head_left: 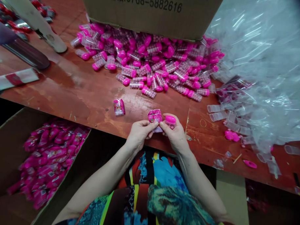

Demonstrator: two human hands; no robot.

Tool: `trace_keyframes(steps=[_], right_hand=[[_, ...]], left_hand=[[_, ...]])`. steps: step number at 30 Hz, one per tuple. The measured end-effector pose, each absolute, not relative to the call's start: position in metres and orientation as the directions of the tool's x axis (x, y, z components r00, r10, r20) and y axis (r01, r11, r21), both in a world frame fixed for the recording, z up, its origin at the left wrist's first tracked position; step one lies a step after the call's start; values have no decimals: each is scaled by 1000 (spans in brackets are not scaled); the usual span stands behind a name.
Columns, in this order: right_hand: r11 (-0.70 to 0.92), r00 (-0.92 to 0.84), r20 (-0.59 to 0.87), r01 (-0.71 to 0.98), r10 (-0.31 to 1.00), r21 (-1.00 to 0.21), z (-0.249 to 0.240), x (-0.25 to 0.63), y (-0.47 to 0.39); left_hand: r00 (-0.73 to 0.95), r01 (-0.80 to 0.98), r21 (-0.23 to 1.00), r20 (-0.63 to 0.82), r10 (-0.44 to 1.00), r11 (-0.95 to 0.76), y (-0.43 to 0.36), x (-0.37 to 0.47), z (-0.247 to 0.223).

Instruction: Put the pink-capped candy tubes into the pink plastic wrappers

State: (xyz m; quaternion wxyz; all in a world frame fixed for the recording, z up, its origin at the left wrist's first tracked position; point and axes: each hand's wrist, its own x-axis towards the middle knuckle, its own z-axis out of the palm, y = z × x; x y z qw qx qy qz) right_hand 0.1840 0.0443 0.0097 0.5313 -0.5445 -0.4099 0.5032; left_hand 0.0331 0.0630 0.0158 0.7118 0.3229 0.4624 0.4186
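Near the table's front edge, both my hands meet at a small printed pink wrapper. My left hand pinches its lower left part between thumb and finger. With thumb and finger, my right hand grips the wrapper's lower right side. The same hand also holds a small clear bottle with a pink cap and pink balls inside; its lower part is hidden by the hand. A filled pink packet lies on the table to the left of my hands.
Beyond my hands, a heap of pink-capped bottles lies before a cardboard box. Clear plastic tubes and sheeting pile up at right. An open carton of pink packets stands below left. Two bottles stand at left.
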Motion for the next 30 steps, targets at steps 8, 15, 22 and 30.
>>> trace_keyframes(steps=[8,15,22,30], right_hand=[[-83,185,-101,-102,978,-991,4,189,45],[-122,172,-154,-181,973,-976,1,185,43],[-133,128,-165,-228,978,-965,4,185,41],[-128,169,-198,-352,966,-927,13,189,39]], left_hand=[[324,-302,822,-387,863,482,64,32,15],[277,-352,779,-443,852,519,64,38,13],[365,-399,721,-442,819,567,68,37,16],[217,-466,717,-475,853,518,68,33,17]])
